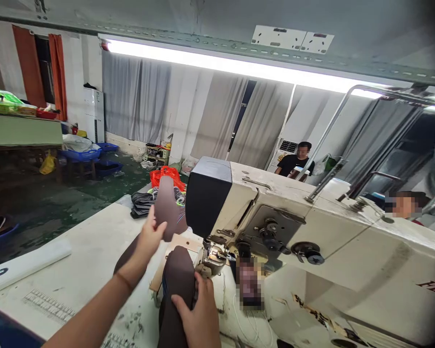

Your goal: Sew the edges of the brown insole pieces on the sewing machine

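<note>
Clock positions are read from the centre of the view. Floor-length grey curtains [136,99] hang along the far wall at 10 o'clock. The white worktable [94,270] spreads at 8 o'clock, with measuring scales printed on its surface. A lit fluorescent tube [217,60] runs overhead at 12 o'clock. The cream industrial sewing machine [348,241] fills the area at 4 o'clock, its black end cover facing 6 o'clock. A co-worker in a black top [285,165] is behind the machine at 3 o'clock; a second person is partly visible farther out on the same bearing. Beyond the worktable, a blue basin [80,154] holding white plastic stands at 9 o'clock. A red plastic bag [166,178] lies at 9 o'clock, with a stack of dark grey pieces [140,205] just beside it, between 8 and 9. A long white case [31,263] rests on the worktable at 8 o'clock. Two brown sole-shaped pieces are in hand: the upper brown piece [166,205], upright at 8 o'clock, and the lower brown piece [178,268], at 7 o'clock, near the metal clamp [214,258] under the machine head. The left hand [149,240] grips the upper piece by its lower end between thumb and fingers. The right hand [203,309] holds the lower piece, thumb across its face and fingers along its 3 o'clock edge.
</note>
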`<state>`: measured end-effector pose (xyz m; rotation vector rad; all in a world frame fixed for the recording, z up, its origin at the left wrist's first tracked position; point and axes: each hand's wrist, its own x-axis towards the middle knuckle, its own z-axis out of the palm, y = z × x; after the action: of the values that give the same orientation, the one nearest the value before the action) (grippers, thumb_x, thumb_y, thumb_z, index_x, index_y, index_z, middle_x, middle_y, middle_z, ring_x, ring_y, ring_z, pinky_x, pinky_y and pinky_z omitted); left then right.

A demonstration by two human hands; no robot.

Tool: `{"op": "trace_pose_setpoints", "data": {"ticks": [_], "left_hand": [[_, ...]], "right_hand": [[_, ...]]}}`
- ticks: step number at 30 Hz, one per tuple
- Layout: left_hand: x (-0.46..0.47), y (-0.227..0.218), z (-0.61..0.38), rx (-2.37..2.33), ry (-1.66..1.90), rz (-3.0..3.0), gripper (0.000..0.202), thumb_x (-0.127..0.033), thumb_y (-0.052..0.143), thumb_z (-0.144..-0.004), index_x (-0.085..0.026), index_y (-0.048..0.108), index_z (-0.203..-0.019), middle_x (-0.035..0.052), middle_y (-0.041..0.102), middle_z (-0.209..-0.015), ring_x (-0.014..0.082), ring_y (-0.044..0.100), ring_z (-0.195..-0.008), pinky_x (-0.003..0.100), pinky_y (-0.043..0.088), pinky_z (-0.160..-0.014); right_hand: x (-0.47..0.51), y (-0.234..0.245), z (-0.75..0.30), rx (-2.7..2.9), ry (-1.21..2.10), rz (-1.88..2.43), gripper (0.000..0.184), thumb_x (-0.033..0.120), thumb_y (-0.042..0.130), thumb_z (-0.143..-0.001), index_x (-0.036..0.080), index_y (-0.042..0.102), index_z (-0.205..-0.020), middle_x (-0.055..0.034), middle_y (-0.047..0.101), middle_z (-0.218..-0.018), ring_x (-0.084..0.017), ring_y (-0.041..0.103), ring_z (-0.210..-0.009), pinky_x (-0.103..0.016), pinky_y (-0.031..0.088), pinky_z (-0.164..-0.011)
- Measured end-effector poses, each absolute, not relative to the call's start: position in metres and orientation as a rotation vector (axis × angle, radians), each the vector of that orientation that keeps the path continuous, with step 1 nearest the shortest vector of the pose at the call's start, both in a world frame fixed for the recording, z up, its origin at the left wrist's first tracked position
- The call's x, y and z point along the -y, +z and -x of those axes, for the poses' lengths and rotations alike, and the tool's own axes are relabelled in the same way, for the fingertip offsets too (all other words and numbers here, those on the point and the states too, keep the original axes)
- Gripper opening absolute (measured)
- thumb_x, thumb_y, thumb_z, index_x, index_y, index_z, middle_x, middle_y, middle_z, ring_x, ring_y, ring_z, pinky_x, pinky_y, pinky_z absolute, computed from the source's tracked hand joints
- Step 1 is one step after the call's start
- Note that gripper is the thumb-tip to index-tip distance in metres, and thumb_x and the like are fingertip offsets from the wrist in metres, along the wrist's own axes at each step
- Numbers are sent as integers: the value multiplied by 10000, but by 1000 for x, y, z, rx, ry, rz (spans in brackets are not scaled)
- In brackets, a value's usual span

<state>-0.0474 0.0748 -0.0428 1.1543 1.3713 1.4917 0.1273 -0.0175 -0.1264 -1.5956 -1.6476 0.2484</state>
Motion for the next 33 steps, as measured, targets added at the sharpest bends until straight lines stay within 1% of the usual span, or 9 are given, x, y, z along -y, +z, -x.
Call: {"op": "trace_pose_setpoints", "data": {"ticks": [4, 7, 9, 12, 16, 22, 25, 28, 33], "left_hand": [[-35, -76, 122, -1800, 1126, -1342, 365, -190, 601, -542, -159, 710, -888, 132, 666, -811, 432, 570, -1007, 533, 399, -902], [-12, -94, 127, -1997, 916, -1518, 285, -198, 566, -586, -105, 719, -809, 228, 625, -866, 521, 503, -1032, 648, 334, -873], [-9, -95, 108, -2011, 850, -1679, 307, -247, 506, -718, -110, 716, -895, 231, 601, -987, 474, 470, -1098, 614, 306, -931], [-16, -85, 66, -1862, 763, -1872, 366, -403, 432, -867, -181, 700, -981, 132, 626, -981, 320, 555, -1021, 418, 409, -901], [-20, -72, 24, -1823, 687, -1957, 431, -503, 584, -793, -134, 669, -999, 143, 635, -966, 324, 579, -978, 384, 445, -830], [-11, -64, 12, -1837, 928, -1944, 298, -299, 571, -798, -122, 644, -1026, 174, 628, -1019, 370, 539, -1015, 503, 412, -883], [-10, -55, 16, -1504, 1188, -1610, 285, -338, 475, -852, -165, 622, -1023, 108, 674, -974, 269, 613, -920, 384, 481, -814], [-7, -44, 19, -1197, 1146, -1140, 470, -461, 645, -727, -154, 613, -1081, 37, 676, -822, 207, 635, -777, 280, 492, -656], [-2, -24, 12, -1006, 1044, -930, 671, -433, 810, -561, -145, 628, -1140, 54, 703, -916, 190, 632, -797, 272, 495, -685]], "right_hand": [[18, -125, -130, 1616, 299, 1569, 481, 206, 734, -675, 148, 638, -1143, -107, 639, -1004, -308, 667, -947, -362, 573, -788], [20, -120, -128, 1609, 334, 1544, 431, 208, 694, -710, 180, 642, -1138, -80, 615, -958, -275, 668, -870, -327, 571, -694], [21, -116, -127, 1611, 348, 1539, 408, 216, 671, -724, 188, 636, -1130, -68, 597, -914, -263, 655, -801, -337, 558, -661], [22, -113, -127, 1605, 378, 1512, 414, 206, 643, -721, 192, 613, -1133, -60, 581, -902, -242, 626, -733, -346, 541, -644], [18, -122, -128, 1570, 377, 1451, 497, 163, 596, -697, 220, 567, -1190, -47, 568, -911, -221, 600, -705, -330, 522, -624], [17, -136, -123, 1511, 361, 1349, 489, 179, 567, -722, 243, 560, -1207, -25, 556, -884, -197, 573, -704, -297, 504, -605], [19, -130, -128, 1423, 349, 1301, 381, 321, 606, -797, 216, 580, -1162, -13, 552, -815, -174, 554, -639, -261, 469, -527], [20, -115, -145, 1365, 316, 1235, 305, 409, 589, -862, 210, 604, -1092, -1, 551, -747, -151, 528, -575, -237, 430, -483], [8, -99, -181, 1473, 296, 1124, 335, 407, 527, -925, 219, 646, -1175, -72, 688, -938, -177, 642, -758, -240, 515, -632]]}}
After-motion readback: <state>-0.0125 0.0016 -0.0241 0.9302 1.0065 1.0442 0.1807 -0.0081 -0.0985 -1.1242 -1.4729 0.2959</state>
